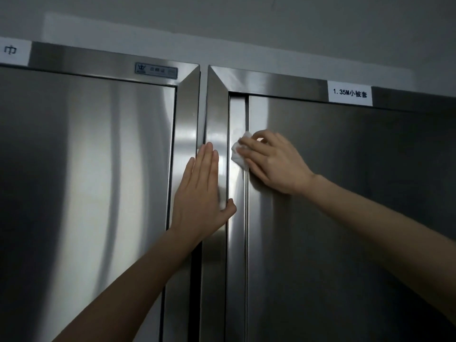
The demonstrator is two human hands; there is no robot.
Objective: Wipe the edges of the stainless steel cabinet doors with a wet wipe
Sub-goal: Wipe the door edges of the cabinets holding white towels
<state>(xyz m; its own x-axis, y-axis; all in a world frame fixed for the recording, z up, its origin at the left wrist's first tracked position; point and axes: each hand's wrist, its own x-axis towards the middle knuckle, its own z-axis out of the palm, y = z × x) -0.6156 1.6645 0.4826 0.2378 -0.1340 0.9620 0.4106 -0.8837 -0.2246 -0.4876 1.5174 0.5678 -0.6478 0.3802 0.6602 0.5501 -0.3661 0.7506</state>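
Note:
Two stainless steel cabinets stand side by side. My right hand (pixel 274 161) grips a crumpled white wet wipe (pixel 238 152) and presses it against the left vertical edge of the right cabinet's door (pixel 345 218), fairly high up. My left hand (pixel 203 193) lies flat, fingers straight and pointing up, across the frames where the two cabinets meet. The left cabinet's door (pixel 86 193) is closed.
A narrow dark gap (pixel 196 280) runs between the two cabinet frames. White paper labels sit on the top frames, one at the far left (pixel 14 51) and one at the right (pixel 350 93). A small maker's plate (pixel 156 70) is on the left cabinet. Grey wall above.

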